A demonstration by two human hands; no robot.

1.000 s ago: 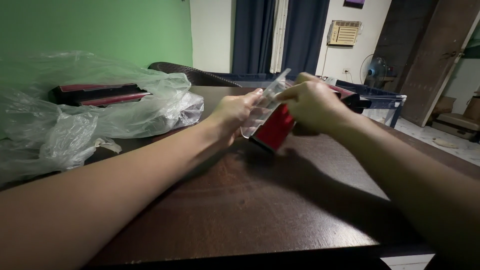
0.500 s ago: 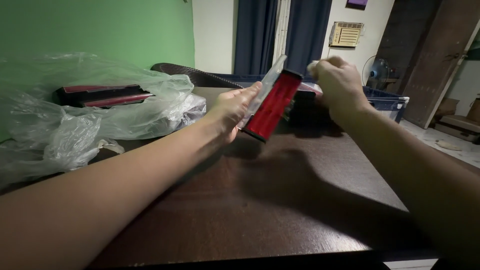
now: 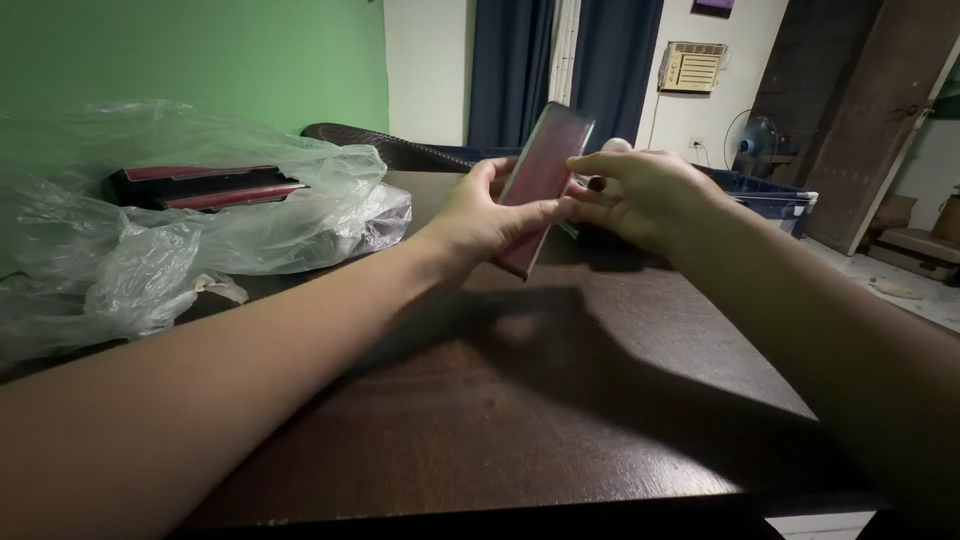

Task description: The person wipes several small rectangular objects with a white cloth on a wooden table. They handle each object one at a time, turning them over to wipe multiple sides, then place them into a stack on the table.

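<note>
Hands meet above the dark table (image 3: 560, 400): your left hand (image 3: 480, 222) grips the flat red case (image 3: 540, 160) upright, tilted; your right hand (image 3: 645, 195) pinches its right edge.

flat red case (image 3: 540, 160) | clear lid shut | tilted upright | held above table

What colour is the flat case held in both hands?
Red under a clear cover, the flat case, seen from the head view.
</note>
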